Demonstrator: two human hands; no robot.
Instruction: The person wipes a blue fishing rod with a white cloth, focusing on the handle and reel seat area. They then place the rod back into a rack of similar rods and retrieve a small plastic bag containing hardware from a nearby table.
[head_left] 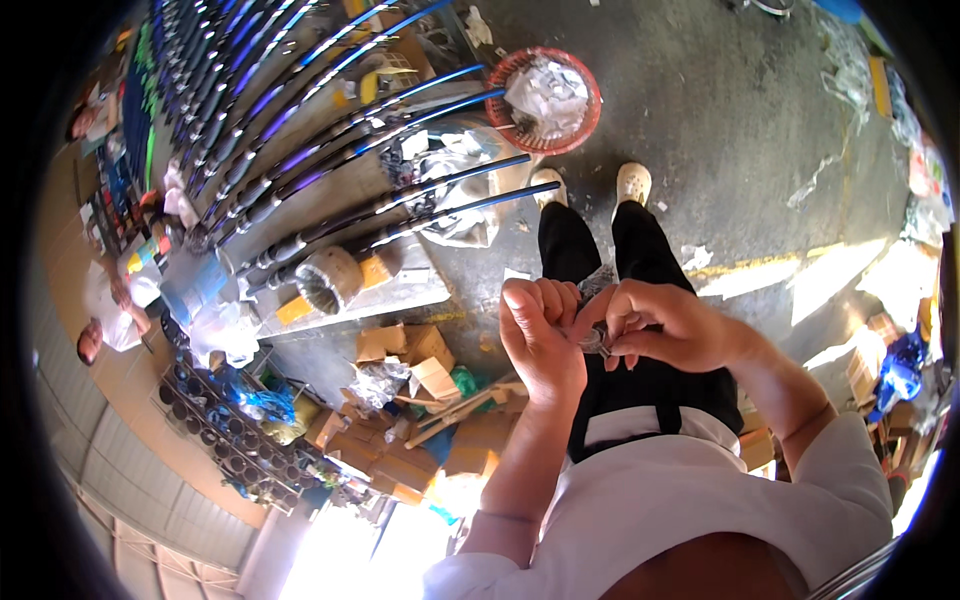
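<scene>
In front of my waist, my left hand [543, 335] and my right hand [662, 325] are close together. Between their fingers is a small, grey, shiny thing [592, 341], partly hidden, whose kind I cannot make out. The thumb and fingers of the right hand pinch it from the right. My left fingers are curled around its other side, with the thumb raised. A crinkled grey piece [598, 282] shows just beyond the fingers; whether it belongs to the same thing is unclear.
Long blue-and-black rods [505, 197] fan out at the left, like fishing rods. A red basket [594, 108] holds white crumpled plastic beyond my feet. Cardboard boxes [430, 352] lie at lower left. Another person [112, 310] is at far left.
</scene>
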